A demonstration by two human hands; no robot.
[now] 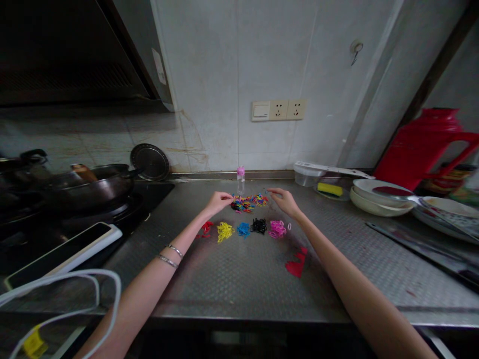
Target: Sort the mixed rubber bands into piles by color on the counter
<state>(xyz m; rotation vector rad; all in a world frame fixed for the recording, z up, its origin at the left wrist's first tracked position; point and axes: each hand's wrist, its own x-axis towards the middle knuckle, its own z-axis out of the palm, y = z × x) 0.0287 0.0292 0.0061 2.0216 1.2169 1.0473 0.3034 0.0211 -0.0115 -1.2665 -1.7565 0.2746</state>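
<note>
A mixed heap of small coloured rubber bands [249, 203] lies on the steel counter [239, 279]. In front of it sit sorted little piles: red [205, 228], yellow [225, 232], blue [243, 230], black [259, 226] and pink [277, 229]. My left hand [217, 202] pinches at the heap's left edge, fingers closed on something too small to make out. My right hand [285, 199] reaches to the heap's right edge, its fingertips drawn into a pinch. A small clear bottle with a pink cap [240, 180] stands just behind the heap.
A wok [92, 187] sits on the stove at the left, with a phone [60, 254] and white cable [67, 294] nearer me. Bowls and plates [381, 197], a yellow sponge [330, 189] and a red thermos [422, 147] stand at the right. A red scrap [297, 264] lies on the counter.
</note>
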